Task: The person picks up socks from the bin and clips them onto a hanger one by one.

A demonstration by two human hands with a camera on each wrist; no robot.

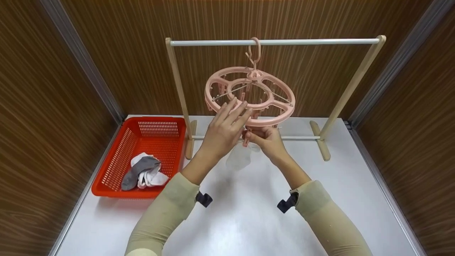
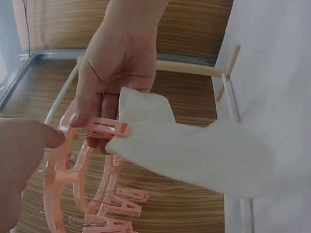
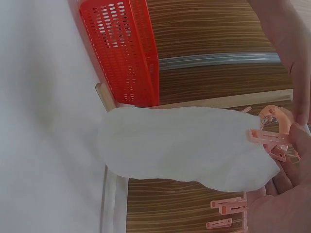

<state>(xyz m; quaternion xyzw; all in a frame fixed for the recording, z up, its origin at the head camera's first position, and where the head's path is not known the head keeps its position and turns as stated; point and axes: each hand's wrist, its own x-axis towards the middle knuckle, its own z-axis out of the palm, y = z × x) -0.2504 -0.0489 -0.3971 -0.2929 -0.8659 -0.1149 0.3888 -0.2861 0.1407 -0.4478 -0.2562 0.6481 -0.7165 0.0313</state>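
Observation:
A round pink clip hanger [image 1: 272,122] hangs tilted by its hook from the rack's bar. My left hand [image 1: 224,133] lies on its near rim, fingers stretched across the top. Under that rim, my right hand [image 1: 269,143] pinches a pink clothespin [image 2: 108,127] between thumb and fingers. A white sock [image 2: 194,153] has its opening at the clothespin's tip, and the rest dangles below. In the right wrist view the sock [image 3: 180,148] spreads full length, its cuff edge against the right fingers. Other pegs [image 2: 121,206] on the hanger hold nothing visible.
A red plastic basket [image 1: 142,193] stands at the left, holding a grey sock [image 1: 137,174] and white socks [image 1: 154,176]. The drying rack [image 1: 320,42], with wooden legs and a white bar, stands before the brown wood-grain wall. Panels enclose the white table [image 1: 355,199] on both sides.

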